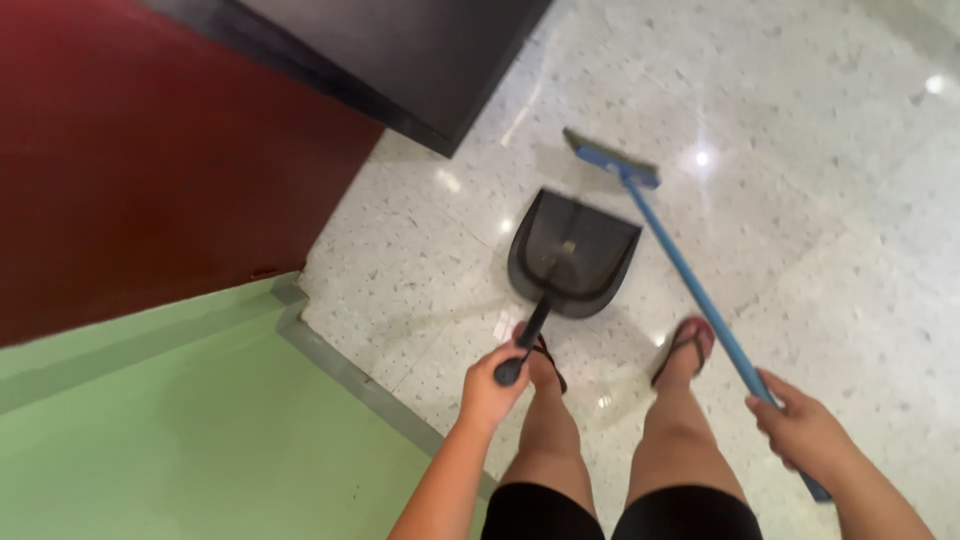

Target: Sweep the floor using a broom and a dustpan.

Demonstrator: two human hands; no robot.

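Note:
My left hand grips the black handle of a black dustpan that rests on the speckled white floor just ahead of my feet. My right hand holds the blue pole of a broom. The pole slants up and to the left to a blue broom head on the floor, just beyond the dustpan's far right edge. My two feet in flip-flops stand between the hands, behind the pan.
A dark cabinet or counter juts in at the top. A dark red wall fills the upper left. Below it lies a green raised surface with a grey edge strip. The speckled floor spreads to the right.

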